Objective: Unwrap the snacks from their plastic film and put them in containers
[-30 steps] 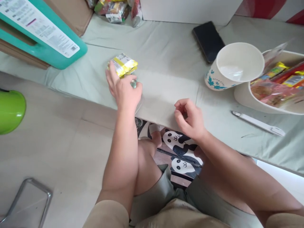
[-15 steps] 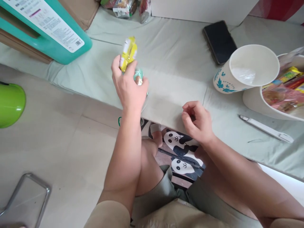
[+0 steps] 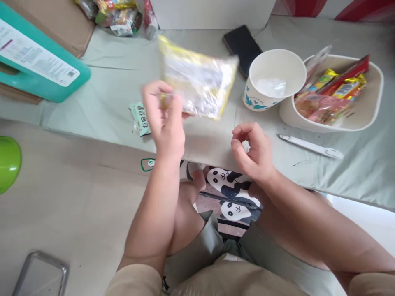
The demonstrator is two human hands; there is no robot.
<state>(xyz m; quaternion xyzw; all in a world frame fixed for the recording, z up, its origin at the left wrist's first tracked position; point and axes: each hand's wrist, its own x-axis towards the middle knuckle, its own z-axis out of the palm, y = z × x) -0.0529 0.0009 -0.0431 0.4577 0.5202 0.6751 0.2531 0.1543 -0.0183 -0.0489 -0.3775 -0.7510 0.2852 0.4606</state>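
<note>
My left hand pinches the near-left corner of a yellow-edged, shiny snack packet, held above the table. Its face is smeared by motion and its print cannot be read. Just left of that hand, a small mint-green snack packet lies on the cloth, partly covered by the hand. Near the table's front edge is my right hand, fingers curled with thumb and forefinger close together; nothing shows in it. Beyond the right hand stands a white paper cup with teal leaf prints and clear plastic inside.
Right of the cup, a white bin holds several snack packets. A white utility knife lies before it. Behind are a black phone and a white box. A teal jug and bagged snacks are at left.
My left hand has turned and lifted the yellow packet rightward, so its broad face shows. The mint-green packet now lies left of the hand. The view has shifted right; my right hand stays curled.
</note>
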